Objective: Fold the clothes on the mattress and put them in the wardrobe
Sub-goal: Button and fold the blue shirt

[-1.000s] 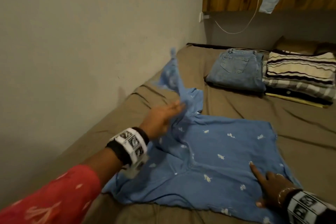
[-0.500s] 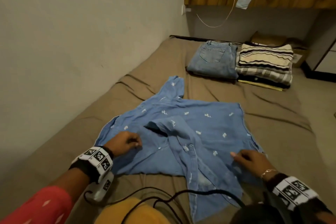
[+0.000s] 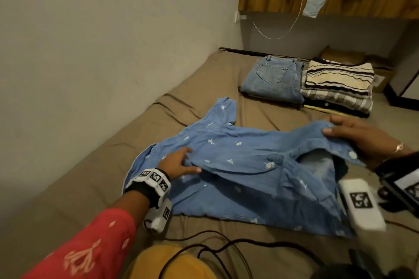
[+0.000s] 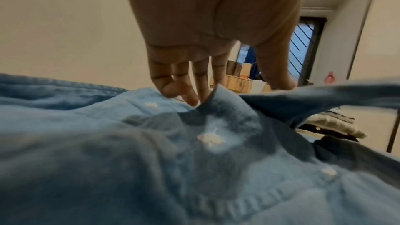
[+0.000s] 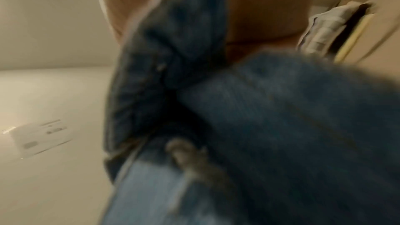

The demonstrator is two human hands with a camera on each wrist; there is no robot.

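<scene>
Brown-sheeted mattress (image 3: pixel 226 68) against a bare wall, blue shirt (image 3: pixel 238 165) mid-fold.

Spread near the front edge lies the shirt, folded jeans (image 3: pixel 272 79) and a striped pile (image 3: pixel 337 88) well behind it. To fold cleanly, I judge the raised side should travel across level and taut, while the pinned side stays flat. Left hand (image 3: pixel 179 163) reaches forward low, fingers (image 4: pixel 194 81) straight, pressing cloth, gripping nothing. Right hand (image 3: pixel 362 136) is lifted out to the side, thumb over the shirt's edge and fingers behind, its grip closed on that edge.
</scene>
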